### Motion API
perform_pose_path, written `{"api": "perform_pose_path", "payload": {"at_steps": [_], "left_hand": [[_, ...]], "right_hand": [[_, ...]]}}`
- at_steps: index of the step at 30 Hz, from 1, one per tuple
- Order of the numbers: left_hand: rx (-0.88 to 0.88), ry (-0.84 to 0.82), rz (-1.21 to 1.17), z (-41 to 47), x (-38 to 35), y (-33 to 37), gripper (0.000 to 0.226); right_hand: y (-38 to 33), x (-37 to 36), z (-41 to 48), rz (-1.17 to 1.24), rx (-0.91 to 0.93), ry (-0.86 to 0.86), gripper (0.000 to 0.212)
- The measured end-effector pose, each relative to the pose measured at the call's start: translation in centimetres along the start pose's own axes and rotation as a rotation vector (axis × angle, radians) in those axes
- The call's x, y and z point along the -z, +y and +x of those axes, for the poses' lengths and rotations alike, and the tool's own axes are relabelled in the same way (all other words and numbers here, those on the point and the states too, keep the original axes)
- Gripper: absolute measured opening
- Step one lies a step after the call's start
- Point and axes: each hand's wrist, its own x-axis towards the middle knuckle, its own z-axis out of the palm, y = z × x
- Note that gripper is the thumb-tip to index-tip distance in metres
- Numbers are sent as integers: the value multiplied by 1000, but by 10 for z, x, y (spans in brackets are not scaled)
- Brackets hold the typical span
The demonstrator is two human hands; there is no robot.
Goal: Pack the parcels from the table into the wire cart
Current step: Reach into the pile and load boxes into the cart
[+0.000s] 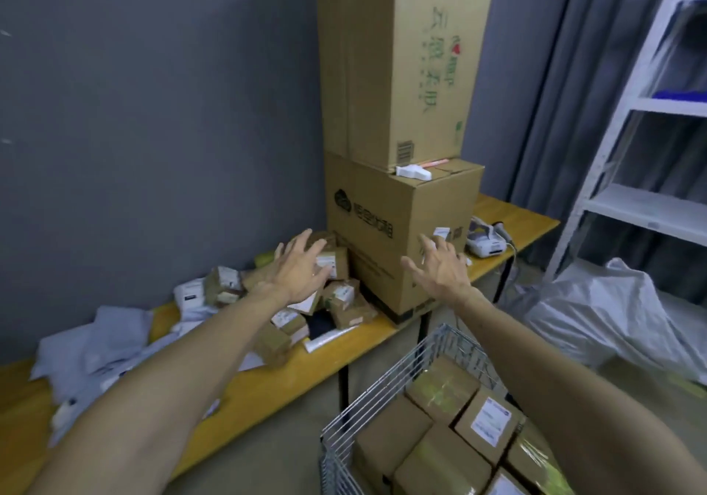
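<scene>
Parcels: small brown boxes heaped on yellow bench, the heap running approx 8-to-2 o'clock along the wall and ending against a big carton with a tall carton stacked on top. Soft grey mailers lie at the 8 o'clock end.

Left grip is released, fingers spread, palm down over the top of the heap. A labelled box sits right at its fingertips, at approx 2 o'clock; can't tell if touching. Right grip is also released and splayed, holding nothing, in front of the big carton's right face, well apart from the small boxes.

Wire cart is at 5 o'clock below right forearm, already part-filled w/ taped boxes.

Judgement: reach phase, nothing picked up yet. Left grip is clearly nearer the heap, so it prob takes the labelled box, then swings it toward 5 o'clock to the cart. The box is near-cubic, no real long axis. The two-hand spread could also mean the big carton; can't tell which.
</scene>
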Motion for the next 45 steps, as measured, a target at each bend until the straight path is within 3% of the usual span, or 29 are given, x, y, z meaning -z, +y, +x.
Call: {"api": "perform_pose_path", "payload": {"at_steps": [11,19,30,45], "left_hand": [[120,8,70,-44,58,-164,60],[164,-34,49,-50,67,-235,60],[225,-106,71,-14,29,-285,61],[210,-178,58,102,-44,-296,60]], "right_hand": [[-182,-29,21,34,92,75,69],[-248,-69,33,17,126,8,68],[-270,-126,96,-19,141,-32,69],[-216,-209,198,-42,126,-139,78]]}}
